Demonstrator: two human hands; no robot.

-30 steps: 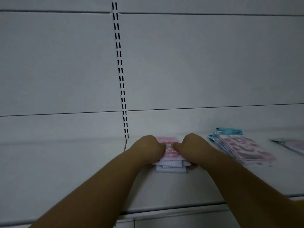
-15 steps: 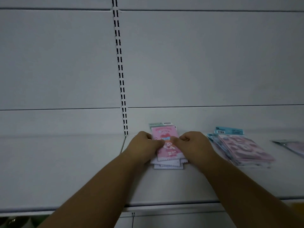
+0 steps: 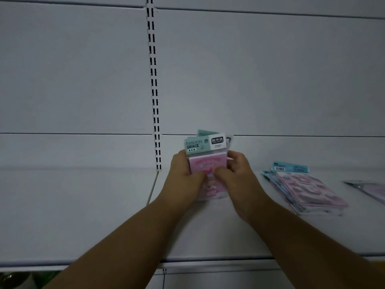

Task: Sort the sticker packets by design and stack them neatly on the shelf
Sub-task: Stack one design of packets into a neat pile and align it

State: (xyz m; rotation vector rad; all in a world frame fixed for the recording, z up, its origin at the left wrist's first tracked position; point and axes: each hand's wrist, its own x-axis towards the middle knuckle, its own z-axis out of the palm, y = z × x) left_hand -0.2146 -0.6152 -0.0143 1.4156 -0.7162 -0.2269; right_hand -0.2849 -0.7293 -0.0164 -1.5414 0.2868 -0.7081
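Note:
A bundle of pink sticker packets [image 3: 205,161] with teal header cards reading "FASHION GRACE" stands tilted upright over the white shelf [image 3: 83,205]. My left hand [image 3: 184,178] grips its left side and my right hand [image 3: 235,178] grips its right side, thumbs pressed on the front. The bundle's lower half is hidden behind my fingers. To the right, a second stack of pink packets with blue headers [image 3: 302,188] lies flat and fanned on the shelf.
A slotted upright rail [image 3: 154,101] runs down the white back panel just left of my hands. Another packet [image 3: 370,189] lies at the far right edge. The shelf's front lip [image 3: 208,262] is below my forearms.
The pink packets lay flat under both hands a second ago. Both hands have since lifted and tilted the bundle upright, so the teal headers now face me.

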